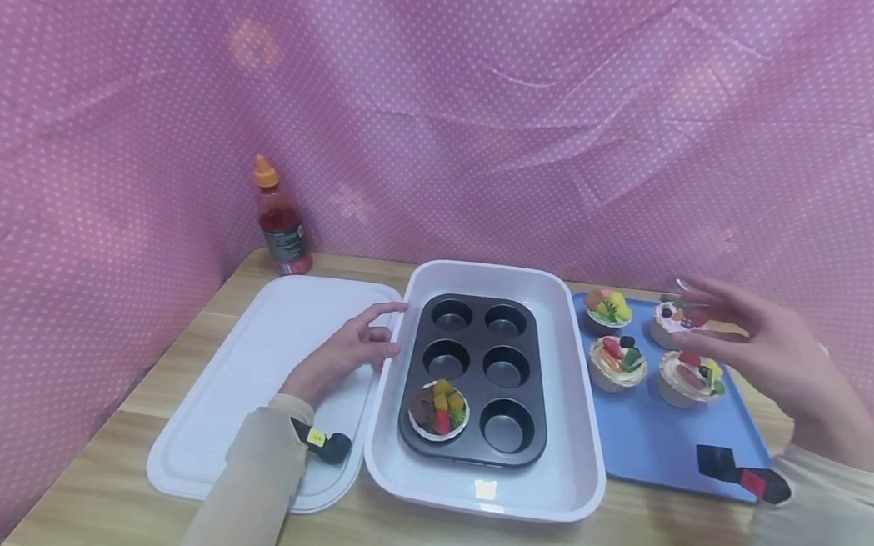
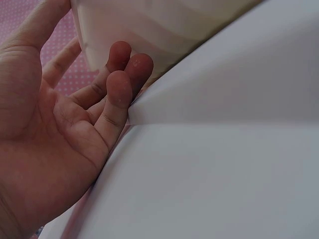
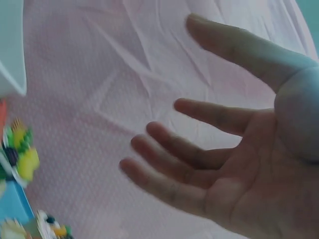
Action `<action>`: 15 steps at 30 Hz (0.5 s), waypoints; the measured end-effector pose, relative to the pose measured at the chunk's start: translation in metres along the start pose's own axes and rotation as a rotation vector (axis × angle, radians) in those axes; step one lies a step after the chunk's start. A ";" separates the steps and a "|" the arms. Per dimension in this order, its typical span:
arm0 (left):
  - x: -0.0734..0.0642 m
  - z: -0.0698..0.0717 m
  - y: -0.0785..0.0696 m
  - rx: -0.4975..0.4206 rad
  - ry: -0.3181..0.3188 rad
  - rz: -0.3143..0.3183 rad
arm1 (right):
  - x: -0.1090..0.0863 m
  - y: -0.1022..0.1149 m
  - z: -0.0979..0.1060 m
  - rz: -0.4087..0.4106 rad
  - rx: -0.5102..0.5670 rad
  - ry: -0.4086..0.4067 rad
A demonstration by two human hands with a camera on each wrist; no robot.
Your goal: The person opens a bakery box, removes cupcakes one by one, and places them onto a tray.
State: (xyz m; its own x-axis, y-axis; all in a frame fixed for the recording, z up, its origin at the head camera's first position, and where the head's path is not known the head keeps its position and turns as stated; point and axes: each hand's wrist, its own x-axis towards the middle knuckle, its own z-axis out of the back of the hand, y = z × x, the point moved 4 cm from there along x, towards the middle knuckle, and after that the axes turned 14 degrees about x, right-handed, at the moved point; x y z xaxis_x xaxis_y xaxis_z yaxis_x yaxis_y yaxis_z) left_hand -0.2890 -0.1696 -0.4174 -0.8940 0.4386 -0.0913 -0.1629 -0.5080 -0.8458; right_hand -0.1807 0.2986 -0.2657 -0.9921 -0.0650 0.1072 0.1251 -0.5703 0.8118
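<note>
A dark muffin tin [image 1: 479,354] lies inside a white rectangular tub [image 1: 489,512]. One toy cupcake with fruit and chocolate topping [image 1: 440,411] sits in its near left cup; the other cups hold nothing. My left hand [image 1: 351,345] is at the tub's left wall, fingertips right at the rim, fingers loosely bent. Over the blue tray [image 1: 643,452] hovers my right hand [image 1: 764,341], thumb and fingers spread with nothing between them. Beneath and beside it stand fruit-topped cupcakes, including a pink-topped one [image 1: 669,326], partly hidden by the fingers, and a cream one [image 1: 687,379].
Left of the tub lies a white lid [image 1: 262,359], under my left forearm. A red sauce bottle [image 1: 284,232] with an orange cap stands at the back left corner. Two more cupcakes, a yellow-topped one [image 1: 608,308] and another [image 1: 617,364], stand by the tub's right wall.
</note>
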 end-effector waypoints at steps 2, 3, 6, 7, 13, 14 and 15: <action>0.000 0.000 -0.001 -0.012 0.002 -0.007 | 0.002 0.007 -0.006 0.054 0.052 -0.017; 0.000 0.000 -0.002 -0.016 0.002 -0.008 | 0.003 0.011 -0.010 0.083 0.077 -0.021; 0.000 0.000 -0.003 -0.012 0.001 -0.001 | 0.005 0.022 -0.021 0.138 0.111 -0.020; 0.000 0.000 -0.003 -0.005 0.000 0.006 | 0.006 0.025 -0.025 0.150 0.125 -0.017; 0.000 0.000 -0.002 0.014 -0.002 0.033 | 0.010 0.038 -0.046 0.151 0.184 -0.009; 0.000 0.000 -0.002 0.013 -0.002 0.032 | 0.010 0.040 -0.049 0.150 0.190 -0.005; 0.000 0.000 -0.002 0.013 -0.002 0.032 | 0.011 0.043 -0.053 0.159 0.205 0.002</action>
State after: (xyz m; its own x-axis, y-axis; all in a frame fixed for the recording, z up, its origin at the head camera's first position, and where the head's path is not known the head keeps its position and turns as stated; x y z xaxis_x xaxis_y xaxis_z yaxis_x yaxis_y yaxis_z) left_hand -0.2885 -0.1685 -0.4155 -0.8996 0.4207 -0.1174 -0.1396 -0.5316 -0.8354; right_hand -0.1863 0.2301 -0.2599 -0.9600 -0.1423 0.2413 0.2779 -0.3754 0.8842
